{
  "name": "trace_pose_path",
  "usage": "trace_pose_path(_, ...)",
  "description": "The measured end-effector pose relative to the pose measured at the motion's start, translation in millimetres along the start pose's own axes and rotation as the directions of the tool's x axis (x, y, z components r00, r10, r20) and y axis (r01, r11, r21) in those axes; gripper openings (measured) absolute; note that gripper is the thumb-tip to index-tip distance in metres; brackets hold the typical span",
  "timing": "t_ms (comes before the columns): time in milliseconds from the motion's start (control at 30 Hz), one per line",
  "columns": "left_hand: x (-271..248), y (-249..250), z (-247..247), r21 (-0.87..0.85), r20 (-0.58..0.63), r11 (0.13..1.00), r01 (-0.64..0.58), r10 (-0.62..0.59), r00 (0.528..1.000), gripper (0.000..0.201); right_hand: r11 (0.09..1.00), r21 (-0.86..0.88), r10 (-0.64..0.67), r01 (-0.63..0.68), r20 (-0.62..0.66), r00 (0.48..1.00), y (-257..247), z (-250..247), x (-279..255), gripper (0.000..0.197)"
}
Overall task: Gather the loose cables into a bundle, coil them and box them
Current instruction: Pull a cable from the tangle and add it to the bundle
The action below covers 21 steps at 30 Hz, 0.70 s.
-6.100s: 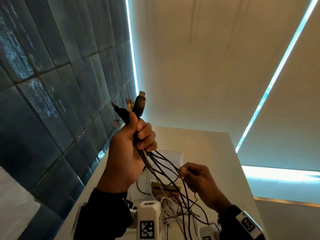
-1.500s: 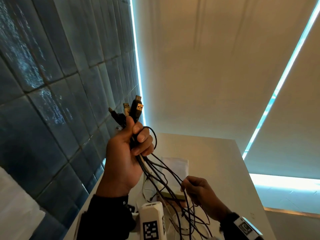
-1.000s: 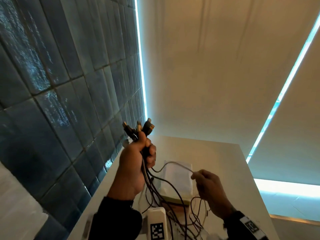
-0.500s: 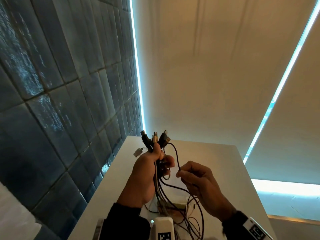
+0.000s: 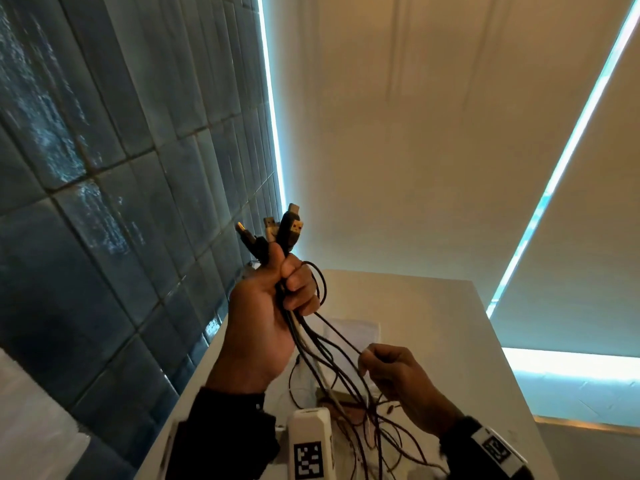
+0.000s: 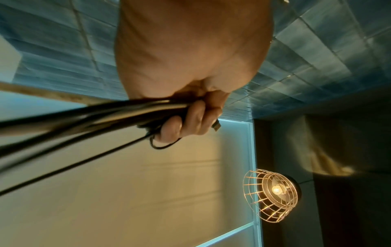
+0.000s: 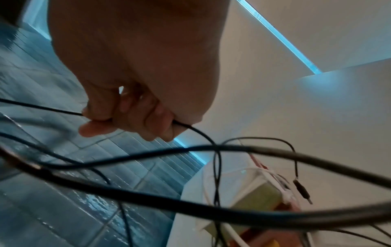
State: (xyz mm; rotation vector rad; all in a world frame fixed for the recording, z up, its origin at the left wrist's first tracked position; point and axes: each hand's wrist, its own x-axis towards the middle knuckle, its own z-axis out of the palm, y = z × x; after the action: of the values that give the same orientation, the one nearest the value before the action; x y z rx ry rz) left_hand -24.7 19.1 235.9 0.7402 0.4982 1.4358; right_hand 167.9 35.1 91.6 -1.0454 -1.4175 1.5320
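Observation:
My left hand point(image 5: 277, 299) point(image 6: 186, 120) is raised and grips a bundle of mostly black cables point(image 5: 311, 341) point(image 6: 84, 117) near their ends. Several USB plugs point(image 5: 291, 230) stick up above the fist, and one thin cable makes a small loop point(image 5: 320, 282) beside the fingers. Below and to the right, my right hand point(image 5: 377, 362) point(image 7: 118, 115) pinches a single thin black cable point(image 5: 341, 336) point(image 7: 42, 107) that runs up to the bundle. The rest of the cables point(image 5: 363, 427) point(image 7: 190, 167) hang down in a tangle over the white table point(image 5: 433, 306). A box point(image 5: 349, 334) point(image 7: 258, 192) lies on the table behind the cables.
A blue tiled wall point(image 5: 121, 202) stands close on the left. The table's right edge point(image 5: 498, 355) drops to a lit floor strip. A white tagged device point(image 5: 310, 445) is on my left wrist. A caged lamp point(image 6: 273, 195) shows in the left wrist view.
My left hand has risen again with the bundle. My right hand slid down from beside the fist along one thin cable, leaving a small loop at the left hand's fingers.

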Motion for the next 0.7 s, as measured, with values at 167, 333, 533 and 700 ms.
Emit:
trace_pose_path(167,-5.7,8.3,-3.2,0.081,-0.02,0.997,0.003,-0.001,1.0,0.042,0.976,-0.206,0.04,-0.07,-0.146,0.988,27.3,-3.9,6.8,0.032)
trace_pose_path(333,-10.4,11.1,-5.6,0.16,-0.038,0.987,0.018,-0.012,0.999,0.043,0.971,-0.183,0.12,-0.155,-0.188,0.975,36.0,-1.6,12.1,0.026)
trace_pose_path(533,-12.7,7.5,-13.4,0.266,-0.128,0.958,0.109,-0.077,0.989,0.034,0.992,0.082,0.117,-0.098,-0.273,0.955,9.7,-5.8,16.7,0.016)
trace_pose_path(700,-7.1,-10.8,-11.9,0.402,-0.229,0.892,0.208,-0.121,0.966,0.039,0.941,0.309,-0.078,0.137,-0.195,0.978,-46.7,6.7,11.1,0.007)
